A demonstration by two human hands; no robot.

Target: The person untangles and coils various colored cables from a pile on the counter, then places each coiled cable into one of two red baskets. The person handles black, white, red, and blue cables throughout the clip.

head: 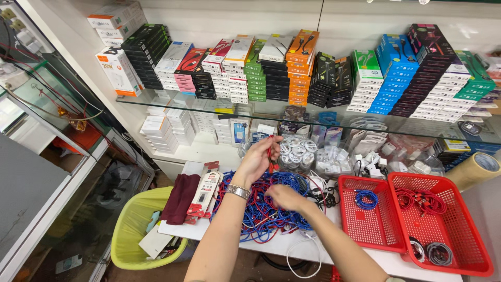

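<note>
Red cable (270,154) is pinched in the raised left hand (257,159), whose fingers close around it just above the pile of blue and red cables (263,209) on the white worktop (308,243); the cable hangs down from the fingers toward that pile. We wear a metal wristwatch (238,191) on the left wrist. The right hand (284,197) lies lower, resting on the pile with its fingers curled into the cables; we cannot tell whether it actually grips one. To the left of the pile lie a dark maroon cloth (180,198) and a flat red-and-white cable package (203,196), touching each other. Below the worktop edge stands a yellow-green bin (130,230) holding scraps of packaging. To the right of the pile sit two red plastic baskets side by side: the nearer basket (365,230) holds one coiled blue cable (366,199), and the farther basket (459,245) holds coiled red cables (420,201) and grey coils (438,253). A roll of tan tape (477,169) rests just beyond the farther basket. Behind the hands are bags of coiled white cables (297,152). A glass shelf (156,104) above carries stacked boxes (292,68) in many colours.
</note>
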